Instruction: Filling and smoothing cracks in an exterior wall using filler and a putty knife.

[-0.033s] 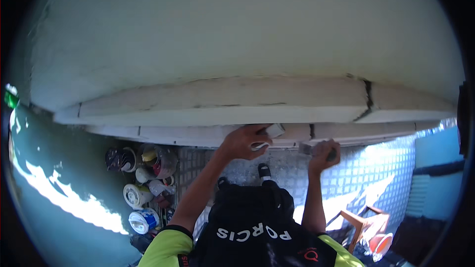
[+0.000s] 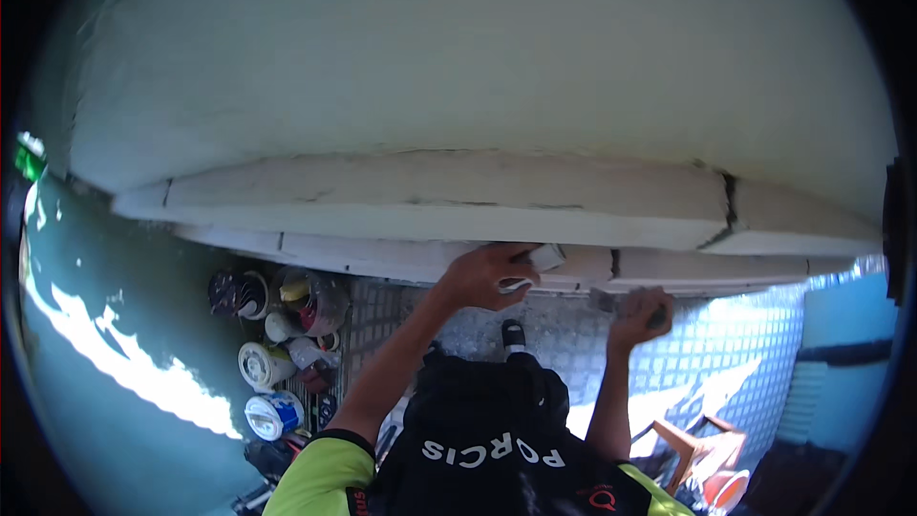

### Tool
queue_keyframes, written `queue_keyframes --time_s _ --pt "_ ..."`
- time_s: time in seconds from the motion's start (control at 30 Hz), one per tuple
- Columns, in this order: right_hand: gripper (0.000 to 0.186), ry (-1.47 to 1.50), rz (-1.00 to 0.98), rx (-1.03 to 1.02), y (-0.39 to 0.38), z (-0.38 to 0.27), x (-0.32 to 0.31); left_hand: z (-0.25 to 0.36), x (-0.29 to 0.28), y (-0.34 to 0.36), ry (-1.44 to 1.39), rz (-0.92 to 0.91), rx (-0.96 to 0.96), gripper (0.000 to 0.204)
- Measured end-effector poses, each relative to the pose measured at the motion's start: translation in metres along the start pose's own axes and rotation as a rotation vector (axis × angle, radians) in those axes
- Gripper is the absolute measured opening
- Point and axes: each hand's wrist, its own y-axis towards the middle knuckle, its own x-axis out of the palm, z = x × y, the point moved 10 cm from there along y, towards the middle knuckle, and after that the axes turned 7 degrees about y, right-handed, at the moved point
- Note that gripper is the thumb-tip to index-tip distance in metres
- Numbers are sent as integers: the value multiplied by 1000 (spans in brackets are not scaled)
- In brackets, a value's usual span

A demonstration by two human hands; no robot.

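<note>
My left hand (image 2: 485,277) is closed around a small tool with a pale rectangular end (image 2: 547,256), held against the lower band of the pale stone ledge (image 2: 430,177). Its handle is mostly hidden by my fingers. To the right, my right hand (image 2: 642,315) grips a putty knife (image 2: 602,300), its flat grey blade pointing left, just below the ledge's lower edge. Dark vertical cracks or joints cut the ledge, a wide one (image 2: 731,201) at the right and a smaller one (image 2: 614,263) between my hands.
A plain pale wall (image 2: 458,48) rises above the ledge. Below left stand several buckets (image 2: 274,416) and tubs along a green wall (image 2: 124,325). An overturned-looking wooden chair (image 2: 693,449) and an orange-rimmed container (image 2: 726,489) are at the lower right, on sunlit paving (image 2: 707,334).
The view has shifted slightly, so the ledge sits a little further right. My right hand with the putty knife is slightly lower and further right; my left hand stays at the ledge.
</note>
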Motion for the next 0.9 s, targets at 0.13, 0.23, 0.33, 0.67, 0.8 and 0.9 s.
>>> queue_keyframes --time_s 0.13,0.23,0.33,0.67,0.8,0.9 --pt "36 -28 -224 -2 -1 -51 22 8 -9 -6 -84 138 12 25" --pt "53 216 -346 133 -22 -61 64 25 -9 -10 -439 240 -120 26" --pt "61 168 -544 269 -51 -39 102 53 -4 -38 -674 224 -231 37" --pt "52 197 -1023 461 -115 10 190 -17 -52 -221 -245 1004 -891 26" --pt "56 156 -1109 523 -127 23 197 -66 -139 -298 203 1315 -1001 38" --pt "58 118 -1071 673 -135 30 195 -97 -180 -320 440 1222 -1017 42"
